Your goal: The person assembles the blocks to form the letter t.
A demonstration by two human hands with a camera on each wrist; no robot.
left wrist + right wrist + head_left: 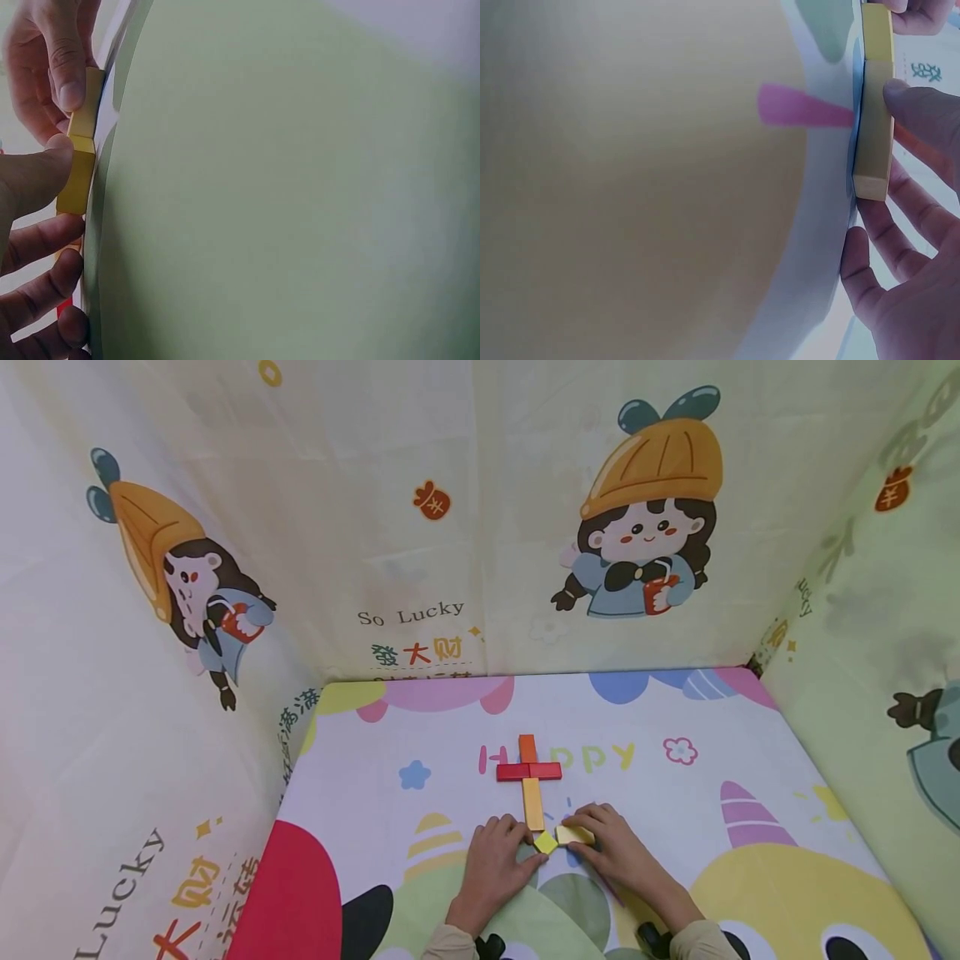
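In the head view my left hand (497, 860) has thumb and forefinger at a small bright-yellow block (546, 842), turned like a diamond. The left wrist view shows the thumb on one face of this yellow block (75, 184) and a fingertip at its lower end. My right hand (618, 847) grips a pale wooden block (574, 835), which lies end to end with the yellow one. Its thumb presses the side of the pale block (873, 124) in the right wrist view. Just beyond them lies a long light-orange block (532, 804), its near end beside the yellow block.
Farther up, two red blocks (513, 772) form a crossbar, with an orange block (527, 748) above it. The printed mat (360, 743) covers the table. Fabric walls (517, 560) with cartoon prints stand at the back and both sides.
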